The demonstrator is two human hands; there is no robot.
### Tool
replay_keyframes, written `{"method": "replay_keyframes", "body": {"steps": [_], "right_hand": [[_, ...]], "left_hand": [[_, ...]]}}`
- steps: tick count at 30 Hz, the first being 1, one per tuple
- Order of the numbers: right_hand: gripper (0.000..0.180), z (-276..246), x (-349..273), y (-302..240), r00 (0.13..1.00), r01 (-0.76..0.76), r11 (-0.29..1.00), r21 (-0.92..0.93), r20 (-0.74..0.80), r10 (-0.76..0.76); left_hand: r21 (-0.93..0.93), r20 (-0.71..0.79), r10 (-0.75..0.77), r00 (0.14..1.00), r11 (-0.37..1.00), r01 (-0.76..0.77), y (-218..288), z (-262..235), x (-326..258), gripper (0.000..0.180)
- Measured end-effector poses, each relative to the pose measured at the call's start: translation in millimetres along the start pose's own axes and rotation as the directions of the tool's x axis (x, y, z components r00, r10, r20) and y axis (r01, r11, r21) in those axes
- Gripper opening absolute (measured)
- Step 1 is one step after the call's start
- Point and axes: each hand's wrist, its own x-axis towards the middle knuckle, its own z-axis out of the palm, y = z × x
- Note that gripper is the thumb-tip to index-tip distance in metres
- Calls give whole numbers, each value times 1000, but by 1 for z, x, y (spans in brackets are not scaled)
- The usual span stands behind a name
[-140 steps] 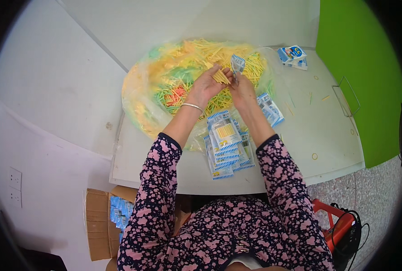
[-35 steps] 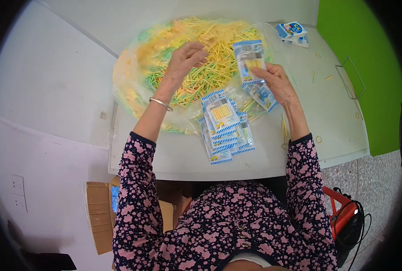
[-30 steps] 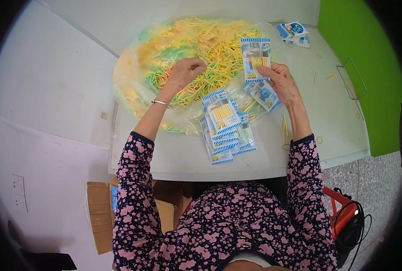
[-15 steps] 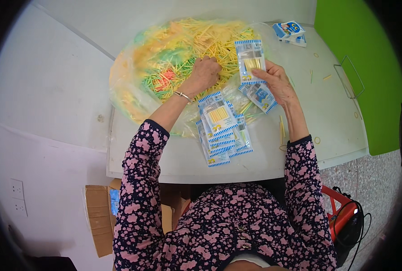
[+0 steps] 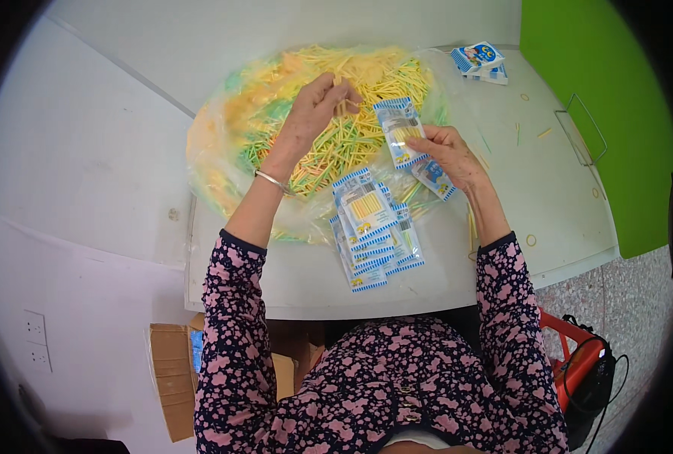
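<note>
My right hand point(image 5: 453, 155) pinches a small blue-and-white plastic packet point(image 5: 399, 136) with pale yellow sticks inside, thumb across its front. Above the heap of thin sticks point(image 5: 336, 155), mostly yellow with some green and pink, my left hand point(image 5: 317, 113) is closed on a few yellow sticks point(image 5: 341, 106). The heap lies in a large clear plastic bag point(image 5: 219, 163). Nearer to me, several filled packets point(image 5: 366, 216) overlap in a pile on the table. Another packet point(image 5: 433, 178) lies partly under my right hand.
Two blue-and-white packets point(image 5: 481, 59) lie at the far right of the white table point(image 5: 298, 291). Loose sticks and rubber bands point(image 5: 531, 240) are scattered on the right. A green panel with a wire handle point(image 5: 590, 140) borders that side. Below left stands an open cardboard box point(image 5: 171, 371).
My left hand has lifted from the heap, moving up and left, with sticks in its fingers. The packet in my right hand has come lower and left, and tilted.
</note>
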Motion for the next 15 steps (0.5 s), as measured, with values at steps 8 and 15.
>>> {"method": "replay_keyframes", "body": {"steps": [8, 15], "right_hand": [[24, 12, -1, -3, 992, 7, 999, 34, 124, -11], [27, 19, -5, -8, 992, -9, 993, 116, 125, -6]], "left_hand": [[-143, -87, 248, 965, 955, -258, 20, 26, -5, 22], [-262, -1, 179, 984, 950, -173, 13, 46, -15, 20]]}}
